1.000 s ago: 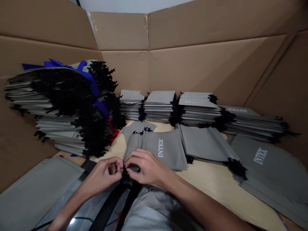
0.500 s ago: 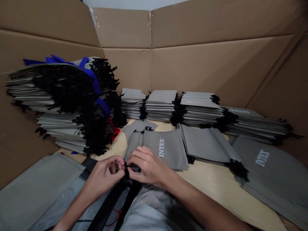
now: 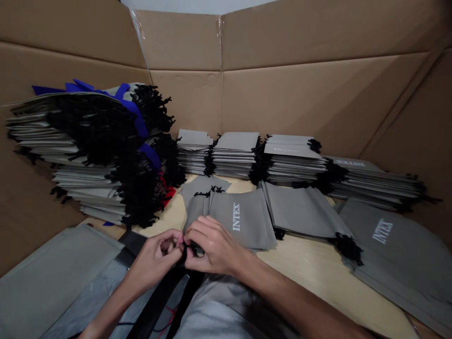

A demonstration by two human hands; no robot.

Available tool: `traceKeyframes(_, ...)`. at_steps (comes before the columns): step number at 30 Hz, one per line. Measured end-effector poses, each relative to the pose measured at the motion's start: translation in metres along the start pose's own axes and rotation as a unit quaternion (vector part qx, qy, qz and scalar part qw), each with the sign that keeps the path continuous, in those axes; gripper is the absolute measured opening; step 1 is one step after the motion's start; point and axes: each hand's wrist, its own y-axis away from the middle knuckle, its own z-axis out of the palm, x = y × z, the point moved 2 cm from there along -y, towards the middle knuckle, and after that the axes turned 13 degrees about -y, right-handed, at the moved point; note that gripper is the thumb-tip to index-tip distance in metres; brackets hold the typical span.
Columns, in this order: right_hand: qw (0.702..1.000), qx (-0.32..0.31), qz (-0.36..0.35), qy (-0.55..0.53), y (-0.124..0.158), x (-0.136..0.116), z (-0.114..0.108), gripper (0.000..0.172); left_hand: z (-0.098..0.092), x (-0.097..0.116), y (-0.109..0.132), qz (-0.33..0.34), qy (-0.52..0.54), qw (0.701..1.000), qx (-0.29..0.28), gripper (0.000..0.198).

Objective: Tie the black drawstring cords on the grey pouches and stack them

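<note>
My left hand (image 3: 158,252) and my right hand (image 3: 213,247) meet at the near edge of the table, thumbs and fingertips pinched together. A short bit of black cord (image 3: 183,256) shows between them, mostly covered by the fingers. Just beyond my right hand lies a grey fabric pouch (image 3: 240,219) printed INTEX, on top of a few more like it. Small black knotted cord ends (image 3: 217,189) stick up at the far edge of these pouches. Whether the cord I hold belongs to a pouch is hidden.
Bundled pouches with a blue ribbon (image 3: 136,115) are heaped at left. Several stacks of pouches (image 3: 236,155) line the cardboard wall (image 3: 282,37). More pouches (image 3: 303,209) lie on the right of the table (image 3: 300,263). Flat grey fabric (image 3: 52,278) is at lower left.
My fingertips have closed in on each other around the cord, and less of it shows. Both hands stay in nearly the same place; the pouches have not moved.
</note>
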Motion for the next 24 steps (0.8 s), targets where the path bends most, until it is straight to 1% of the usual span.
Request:
traceKeyframes(4,0.999,0.022,0.013,-0.022,-0.002,-0.002,0.000,0.018,0.001,0.002,-0.001,-0.011,0.039,0.999,-0.006,0.016)
traceKeyframes(9,0.997,0.045,0.051,-0.048,-0.004,-0.003,0.001,0.018,0.009,-0.002,0.000,-0.049,0.106,0.993,-0.016,0.023)
traceKeyframes(18,0.995,0.077,0.055,-0.021,-0.006,-0.003,0.005,0.016,0.024,-0.006,0.002,-0.116,0.220,0.968,0.024,0.043)
traceKeyframes(21,0.995,0.073,0.071,-0.020,-0.005,-0.001,0.005,0.015,0.021,-0.007,0.002,-0.119,0.229,0.966,0.027,0.046)
traceKeyframes(24,0.994,0.066,0.080,-0.021,-0.004,0.002,0.005,0.014,0.010,-0.011,0.005,-0.107,0.224,0.968,0.027,0.044)
